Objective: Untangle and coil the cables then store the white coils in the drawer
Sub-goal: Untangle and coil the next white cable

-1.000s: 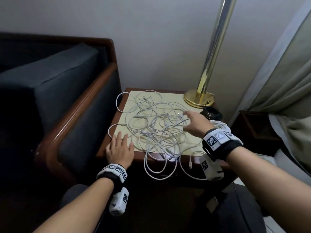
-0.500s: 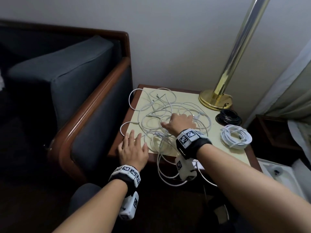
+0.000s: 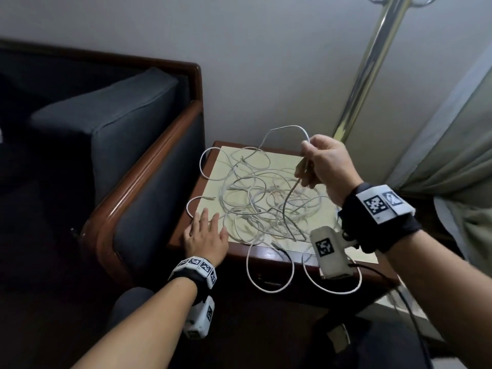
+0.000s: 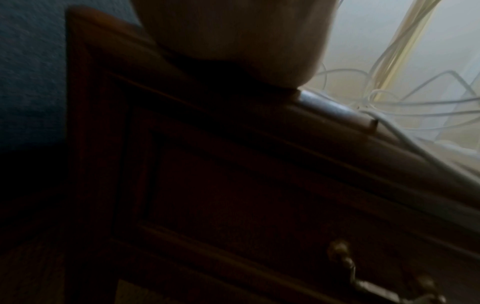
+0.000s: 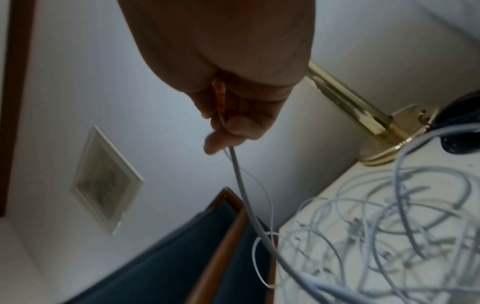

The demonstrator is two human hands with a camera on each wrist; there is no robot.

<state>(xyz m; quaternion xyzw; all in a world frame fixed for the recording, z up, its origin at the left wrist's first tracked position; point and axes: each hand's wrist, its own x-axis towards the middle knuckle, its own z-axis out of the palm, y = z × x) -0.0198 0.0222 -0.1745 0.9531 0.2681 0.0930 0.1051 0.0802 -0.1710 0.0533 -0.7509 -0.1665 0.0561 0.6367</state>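
The white cables (image 3: 266,203) lie in one big messy pile on top of the desk (image 3: 269,255). The pile covers most of the desk top, and two loops hang down over the front edge. One loop pokes out over the left edge too.

My right hand (image 3: 323,166) is up above the back right part of the pile. Its fingers (image 5: 228,131) are curled round one cable (image 3: 286,206) and pinch it. This cable goes up in a small arch over my hand, and its other part runs down into the mess.

My left hand (image 3: 206,237) lies flat on the front left corner of the desk, fingers straight and spread. It holds nothing. It just touches the edge of the pile.

I think I am at the very start: pulling one cable free. Nothing looks coiled yet from here. Next I need to lift slowly and see where the cable snags. My left hand should press the other cables down so the whole pile does not come up with it. If I pull hard, the knots may get tighter.

The drawer (image 4: 259,195) is under the desk top, at the front, and it is closed. Its handle (image 4: 376,283) shows in the left wrist view.

A brass lamp pole (image 3: 364,75) stands at the back right corner. A dark blue armchair (image 3: 111,145) sits just beside the left edge.
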